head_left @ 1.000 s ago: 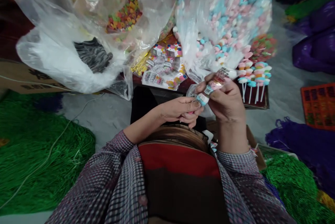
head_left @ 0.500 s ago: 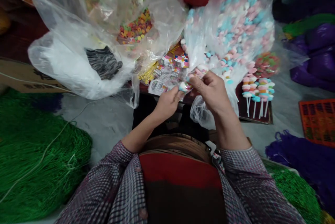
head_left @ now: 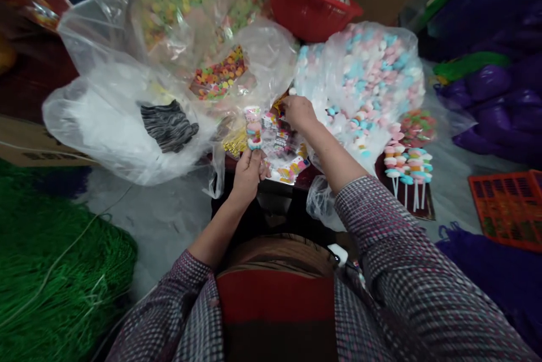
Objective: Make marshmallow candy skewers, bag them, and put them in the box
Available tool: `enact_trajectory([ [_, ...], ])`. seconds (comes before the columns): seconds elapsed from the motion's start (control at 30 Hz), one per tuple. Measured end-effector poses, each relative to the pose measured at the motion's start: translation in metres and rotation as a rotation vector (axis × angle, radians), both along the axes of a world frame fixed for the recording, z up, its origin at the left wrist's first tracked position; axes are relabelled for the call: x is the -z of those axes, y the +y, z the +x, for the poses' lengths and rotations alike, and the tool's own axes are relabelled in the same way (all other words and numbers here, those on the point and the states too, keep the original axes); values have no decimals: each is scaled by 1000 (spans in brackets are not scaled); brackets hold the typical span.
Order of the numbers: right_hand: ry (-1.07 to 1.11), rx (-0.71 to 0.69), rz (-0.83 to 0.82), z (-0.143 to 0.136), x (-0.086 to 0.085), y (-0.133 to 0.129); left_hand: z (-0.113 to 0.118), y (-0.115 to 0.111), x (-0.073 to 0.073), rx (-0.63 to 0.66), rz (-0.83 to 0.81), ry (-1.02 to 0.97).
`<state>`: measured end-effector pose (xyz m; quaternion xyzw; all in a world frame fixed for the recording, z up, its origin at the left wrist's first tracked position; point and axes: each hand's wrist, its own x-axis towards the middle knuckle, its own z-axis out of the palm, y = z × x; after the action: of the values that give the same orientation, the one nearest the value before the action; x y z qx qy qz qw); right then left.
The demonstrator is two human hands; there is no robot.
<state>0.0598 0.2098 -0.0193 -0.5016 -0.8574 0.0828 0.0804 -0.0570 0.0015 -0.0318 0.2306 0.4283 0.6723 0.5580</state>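
"Over the near side of the dark table (head_left: 312,177), what is the left hand (head_left: 247,174) holding?"

"The wrapped candy (head_left: 253,127). Thumb and fingers are pinched narrowly on its lower end, and the rest points up and away from the person."

"How does it look?"

"Slim and lumpy, in a shiny clear wrapper with some print by the top. Pale pink and white run down to orange and darker bands, then light blue and white just above the fingertips. The print is too small to read."

"And the right hand (head_left: 300,114)?"

"It is stretched farther over the table, fingers bent down at some gold strips (head_left: 278,107) behind the printed wrappers (head_left: 283,144). I cannot tell whether it grips one; the fingertips are partly hidden."

"Is there much room around the candy?"

"Not a lot. Gold ties (head_left: 235,140) lie just to its left, with the white bag (head_left: 99,119) and its dark bundle (head_left: 169,126) beyond. The printed wrappers spread close on its right, right up to the table's near edge. Past them, a small patch of dark tabletop shows before the marshmallow bag (head_left: 376,68)."

"What about the right end?"

"The candy skewers (head_left: 419,173) lie by the corner, their white sticks pointing toward the near edge, well apart from both hands. Below that edge, a crumpled clear bag (head_left: 322,201) hangs near the right sleeve (head_left: 381,221)."
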Motion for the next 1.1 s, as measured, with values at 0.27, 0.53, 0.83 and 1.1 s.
enact_trajectory([
  [0.27,-15,-48,24,-3,9,21,-4,-3,-1,40,-29,-15],
  [0.53,-24,-23,-16,1,3,19,-3,-1,-4,37,-66,-41],
  [0.83,619,119,-240,38,-5,-15,-3,2,-18,22,-142,-91],
  [1.1,92,6,-43,4,-3,-4,-11,-2,-6,-37,12,157],
])
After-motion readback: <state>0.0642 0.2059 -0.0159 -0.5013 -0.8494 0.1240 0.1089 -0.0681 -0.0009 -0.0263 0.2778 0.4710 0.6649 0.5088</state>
